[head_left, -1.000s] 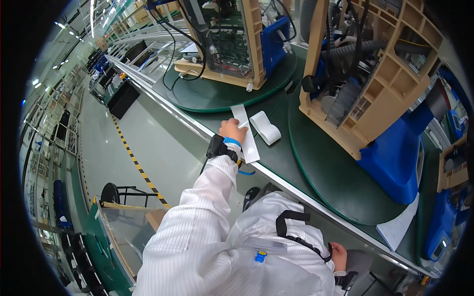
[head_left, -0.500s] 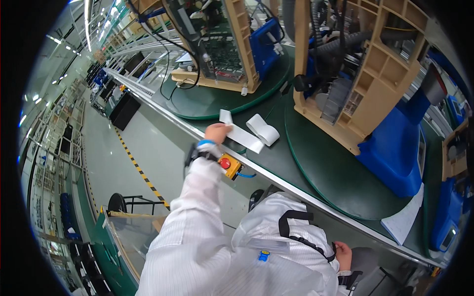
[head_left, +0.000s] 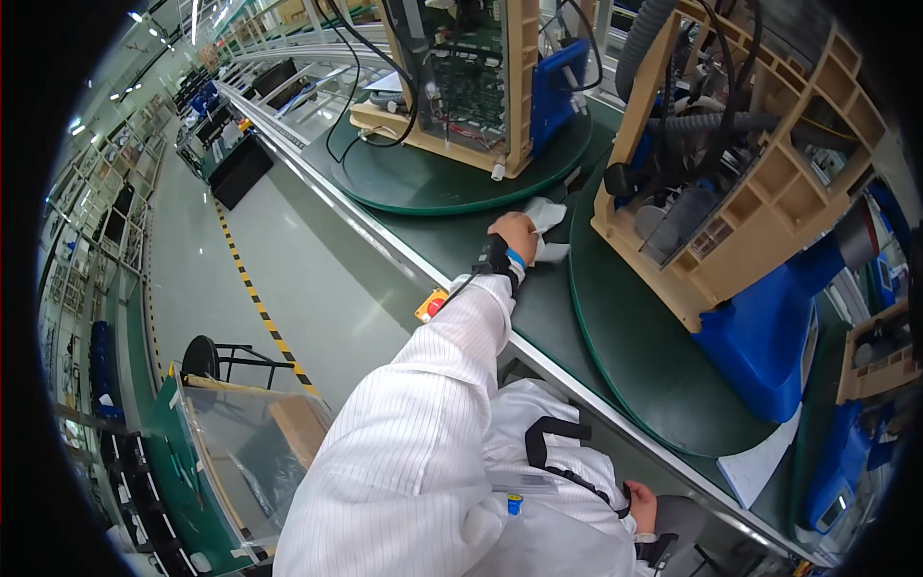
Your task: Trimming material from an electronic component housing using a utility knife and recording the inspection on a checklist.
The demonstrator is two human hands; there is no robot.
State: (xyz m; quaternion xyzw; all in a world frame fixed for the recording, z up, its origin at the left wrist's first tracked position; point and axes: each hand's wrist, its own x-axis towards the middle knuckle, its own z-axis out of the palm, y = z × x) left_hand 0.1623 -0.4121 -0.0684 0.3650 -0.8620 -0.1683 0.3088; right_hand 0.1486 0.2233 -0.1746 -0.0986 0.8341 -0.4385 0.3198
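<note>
My left hand [head_left: 514, 237] reaches over the green bench top between two round green turntables. Its fingers are closed on a white strip [head_left: 546, 213], which looks like paper or thin foam and is bunched up. A second end of white material [head_left: 551, 253] sticks out beside the fingers; whether it is the same piece I cannot tell. A blue band and a black device circle that wrist. Low by my lap, my right hand [head_left: 641, 505] rests with curled fingers next to a black strap [head_left: 606, 492]. What it holds, if anything, is hidden.
Tan-framed machines with circuit boards, hoses and blue bases stand on the left turntable [head_left: 433, 197] and right turntable [head_left: 644, 404]. A yellow box with a red button [head_left: 433, 306] sits at the bench edge. White sheets [head_left: 760, 468] lie at right; a black stool [head_left: 202, 356] stands lower left.
My left hand has moved right and farther in, from the flat strip's near end to the curled piece. The white strips are now bunched at my fingers. My right hand stays by my lap.
</note>
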